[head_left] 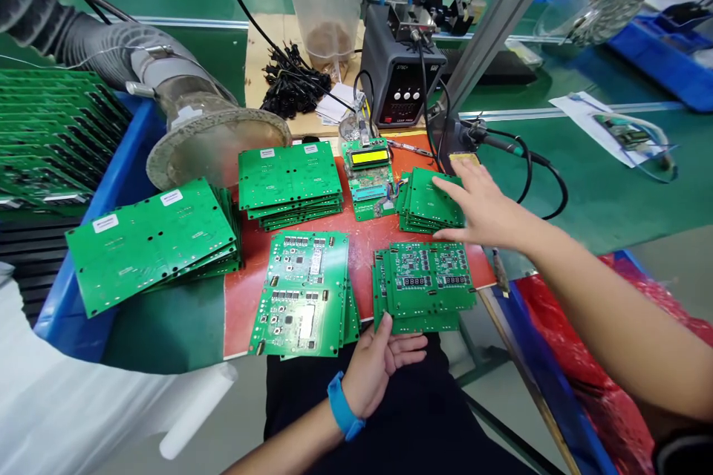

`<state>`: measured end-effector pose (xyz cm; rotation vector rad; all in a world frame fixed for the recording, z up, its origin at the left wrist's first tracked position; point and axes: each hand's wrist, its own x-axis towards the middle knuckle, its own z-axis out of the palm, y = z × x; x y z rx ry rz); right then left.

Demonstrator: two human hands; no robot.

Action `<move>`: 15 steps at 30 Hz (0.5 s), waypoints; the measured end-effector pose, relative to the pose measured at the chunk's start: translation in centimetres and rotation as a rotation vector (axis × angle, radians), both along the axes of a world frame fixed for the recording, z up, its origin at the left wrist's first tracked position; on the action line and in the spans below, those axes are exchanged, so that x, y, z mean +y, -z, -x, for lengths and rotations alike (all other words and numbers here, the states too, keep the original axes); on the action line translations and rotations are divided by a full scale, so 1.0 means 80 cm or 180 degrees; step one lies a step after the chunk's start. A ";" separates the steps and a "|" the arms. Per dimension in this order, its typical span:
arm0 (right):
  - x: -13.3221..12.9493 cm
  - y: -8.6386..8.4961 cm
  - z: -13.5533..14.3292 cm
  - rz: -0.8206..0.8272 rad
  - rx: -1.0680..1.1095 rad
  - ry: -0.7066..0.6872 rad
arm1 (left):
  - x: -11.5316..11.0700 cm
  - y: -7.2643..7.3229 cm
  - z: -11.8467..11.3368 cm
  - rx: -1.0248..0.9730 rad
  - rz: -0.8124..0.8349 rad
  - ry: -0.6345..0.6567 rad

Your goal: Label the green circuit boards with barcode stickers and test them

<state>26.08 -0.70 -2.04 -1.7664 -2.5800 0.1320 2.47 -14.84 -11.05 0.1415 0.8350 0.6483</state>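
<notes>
My left hand [384, 360], with a blue band at the wrist, is palm up at the front edge of a stack of green boards with digit displays [428, 282]; its fingers are apart and the thumb is near the stack's lower edge. My right hand [482, 204] hovers, fingers spread, at the right side of a smaller stack of green boards [431, 200]. Left of the display boards lies a stack with buttons and chips [301, 289]. A board with a lit yellow screen [370, 156] stands behind them on the red mat [356, 237].
Larger board stacks lie at centre-left [290, 178] and left [156, 245]. Behind are a fume hose [217, 141], black cables [292, 82], a plastic bag [328, 7] and a soldering station [398, 78]. Blue bins flank the bench; the right one holds red plastic [601, 356].
</notes>
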 end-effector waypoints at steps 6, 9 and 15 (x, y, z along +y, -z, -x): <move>-0.098 0.010 0.036 0.0235 0.0210 -0.0864 | -0.001 0.004 -0.001 0.0043 -0.0054 0.0058; -0.106 0.025 0.042 0.0352 0.0184 -0.0796 | -0.001 0.004 -0.002 0.0098 -0.0123 0.0037; -0.094 0.009 0.032 0.0679 0.0522 -0.0914 | -0.002 0.001 -0.003 0.0063 -0.0081 -0.0032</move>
